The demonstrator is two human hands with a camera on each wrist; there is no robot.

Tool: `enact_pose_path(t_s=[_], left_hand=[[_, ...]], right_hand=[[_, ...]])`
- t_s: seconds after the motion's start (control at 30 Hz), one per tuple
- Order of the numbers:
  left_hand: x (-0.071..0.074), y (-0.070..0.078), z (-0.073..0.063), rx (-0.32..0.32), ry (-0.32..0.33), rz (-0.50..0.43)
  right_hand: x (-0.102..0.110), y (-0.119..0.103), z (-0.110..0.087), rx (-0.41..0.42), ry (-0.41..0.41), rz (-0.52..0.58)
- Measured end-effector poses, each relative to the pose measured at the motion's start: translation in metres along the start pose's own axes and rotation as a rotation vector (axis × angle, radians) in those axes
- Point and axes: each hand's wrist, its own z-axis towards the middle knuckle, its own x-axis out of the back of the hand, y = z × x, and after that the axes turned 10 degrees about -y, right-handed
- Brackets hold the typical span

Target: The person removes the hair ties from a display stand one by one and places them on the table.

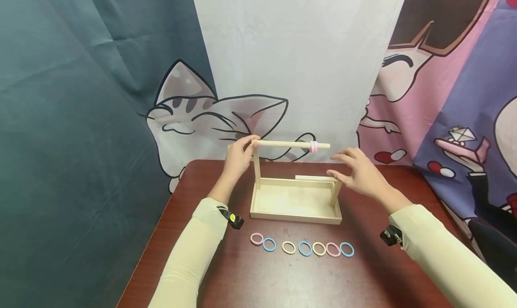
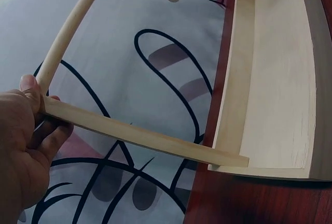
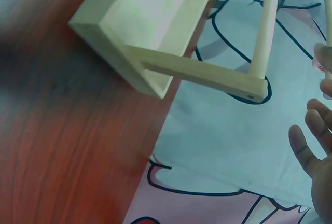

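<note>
A pale wooden rack (image 1: 296,218) has a tray base and two posts, each bearing a sideways rod. My left hand (image 1: 238,156) pinches the corner where the upper rod (image 1: 282,143) joins the tall left post (image 1: 257,169); in the left wrist view its thumb lies over that joint. Pink rings (image 1: 313,147) hang near the upper rod's free right end. Beside that end, my right hand (image 1: 358,173) holds nothing, its fingers spread and slightly bent. The right wrist view shows it apart from the short right post (image 3: 202,76) and lower rod (image 3: 264,32).
Several small rings lie in a row on the red-brown table in front of the rack, among them a pink ring (image 1: 256,239), a blue ring (image 1: 305,242) and a cream ring (image 1: 288,241). A cartoon-printed curtain (image 1: 299,65) hangs behind the table.
</note>
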Motion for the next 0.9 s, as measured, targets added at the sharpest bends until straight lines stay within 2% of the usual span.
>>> enact_pose_path(t_s=[0.17,0.37,0.5,0.7,0.9], left_hand=[[0.0,0.0,0.0,-0.002,-0.002,-0.009],[0.0,0.0,0.0,0.001,0.008,-0.014],[0.0,0.0,-0.001,0.001,0.006,-0.018],[0.0,-0.001,0.0,0.007,0.0,-0.005],[-0.001,-0.002,0.0,0.014,-0.002,-0.009]], right_hand=[[-0.003,-0.001,0.018,-0.072,0.03,0.027],[-0.009,-0.002,0.035,-0.142,0.006,0.092],[-0.013,-0.001,0.046,-0.122,-0.003,0.112],[-0.017,-0.001,0.059,-0.068,-0.005,0.085],[-0.023,-0.003,0.067,-0.068,-0.015,0.076]])
